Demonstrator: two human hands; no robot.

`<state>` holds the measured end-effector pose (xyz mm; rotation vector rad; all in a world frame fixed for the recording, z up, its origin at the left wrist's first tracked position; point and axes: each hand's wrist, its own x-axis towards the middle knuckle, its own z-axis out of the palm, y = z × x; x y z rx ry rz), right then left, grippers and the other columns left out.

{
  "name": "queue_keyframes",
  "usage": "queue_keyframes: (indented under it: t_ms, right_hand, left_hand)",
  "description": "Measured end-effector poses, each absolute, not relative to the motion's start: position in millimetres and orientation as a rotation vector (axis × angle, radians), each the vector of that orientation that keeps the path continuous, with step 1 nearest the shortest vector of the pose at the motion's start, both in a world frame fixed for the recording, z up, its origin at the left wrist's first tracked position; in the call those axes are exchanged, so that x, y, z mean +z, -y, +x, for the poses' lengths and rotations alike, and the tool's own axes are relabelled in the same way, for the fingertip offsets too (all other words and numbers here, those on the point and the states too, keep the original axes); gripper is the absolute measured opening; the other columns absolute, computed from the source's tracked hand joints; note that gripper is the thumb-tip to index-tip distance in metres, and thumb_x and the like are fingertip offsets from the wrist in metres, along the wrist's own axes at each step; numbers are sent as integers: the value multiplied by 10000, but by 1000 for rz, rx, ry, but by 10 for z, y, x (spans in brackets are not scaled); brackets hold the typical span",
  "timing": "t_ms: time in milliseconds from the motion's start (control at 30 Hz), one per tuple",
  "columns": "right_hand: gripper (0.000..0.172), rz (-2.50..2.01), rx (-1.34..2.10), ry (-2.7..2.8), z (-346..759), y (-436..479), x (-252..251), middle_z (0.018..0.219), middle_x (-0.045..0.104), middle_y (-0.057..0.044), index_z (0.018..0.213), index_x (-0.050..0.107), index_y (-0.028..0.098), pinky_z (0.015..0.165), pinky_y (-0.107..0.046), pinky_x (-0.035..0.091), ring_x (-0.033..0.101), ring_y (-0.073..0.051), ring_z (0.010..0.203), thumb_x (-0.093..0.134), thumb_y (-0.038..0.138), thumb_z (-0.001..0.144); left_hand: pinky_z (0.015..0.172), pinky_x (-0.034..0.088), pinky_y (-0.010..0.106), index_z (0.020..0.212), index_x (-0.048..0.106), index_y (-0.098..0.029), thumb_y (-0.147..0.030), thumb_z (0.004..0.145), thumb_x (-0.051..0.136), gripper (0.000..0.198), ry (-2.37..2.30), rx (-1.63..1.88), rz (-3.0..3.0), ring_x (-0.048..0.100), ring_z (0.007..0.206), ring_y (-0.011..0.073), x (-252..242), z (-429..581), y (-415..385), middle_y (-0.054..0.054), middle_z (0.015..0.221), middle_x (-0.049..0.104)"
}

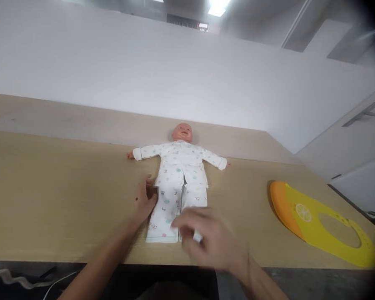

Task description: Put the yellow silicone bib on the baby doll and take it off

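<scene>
A baby doll (181, 166) in white patterned pyjamas lies on its back on the wooden table (50, 196), arms spread, head toward the wall. My left hand (145, 198) rests at the doll's hip on the left trouser leg, fingers curled against the cloth. My right hand (206, 235) hovers over the right trouser leg near its cuff, blurred by motion, and covers that cuff; whether it holds the cloth does not show.
A yellow and orange silicone bib (321, 223) lies flat at the right end of the table. A white wall (175, 75) stands behind the table. Cables (21, 281) hang below the front edge at the left.
</scene>
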<state>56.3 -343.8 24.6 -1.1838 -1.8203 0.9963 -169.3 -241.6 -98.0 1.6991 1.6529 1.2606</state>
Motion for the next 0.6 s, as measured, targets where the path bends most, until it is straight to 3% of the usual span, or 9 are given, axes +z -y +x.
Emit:
queue_keyframes:
  t_ms: [133,233,333,400,500,600]
  right_hand:
    - [238,-1511,535,1761,955,2941,-268,690,586,-13,968,655,203,635,-288,403,514,-165,609,539,391,881]
    - [430,-1571,514,1660,1196,2701,-662,746,591,-24,1209,546,155,633,-298,407,531,-185,652,523,452,899]
    - [495,-1624,498,1759,1234,2586,-769,868,655,-60,1330,477,170,657,-305,406,582,-213,731,511,424,906]
    - [448,-1739,404,1857,1187,2546,-721,941,676,-92,1313,497,157,660,-308,396,607,-232,770,463,396,936]
    - [333,-1941,229,1972,1131,2494,-638,960,685,-130,1120,602,123,650,-307,376,626,-247,788,382,326,973]
    - [326,-1963,230,1958,1151,2458,-651,908,689,-116,949,624,141,660,-289,379,630,-225,790,348,311,986]
  left_hand:
    - [792,468,397,1138,527,-191,-253,816,527,328,-1799,931,1973,594,883,264,-803,-1692,2327,92,1031,602]
    - [707,446,384,966,559,-193,-304,847,498,174,-1929,580,2091,616,809,293,-657,-1685,2216,98,928,637]
    - [688,437,375,969,585,-187,-283,848,488,182,-2000,370,2177,633,856,327,-576,-1679,2126,117,956,665]
    - [724,443,390,1008,619,-169,-243,848,482,223,-2018,285,2223,635,911,344,-546,-1673,2099,139,1017,672]
    - [781,437,400,1084,643,-151,-204,864,460,291,-1959,205,2309,635,949,325,-514,-1681,2094,156,1066,669]
    - [743,433,376,982,658,-155,-252,890,425,268,-1891,175,2354,636,935,302,-495,-1723,2099,144,1035,678]
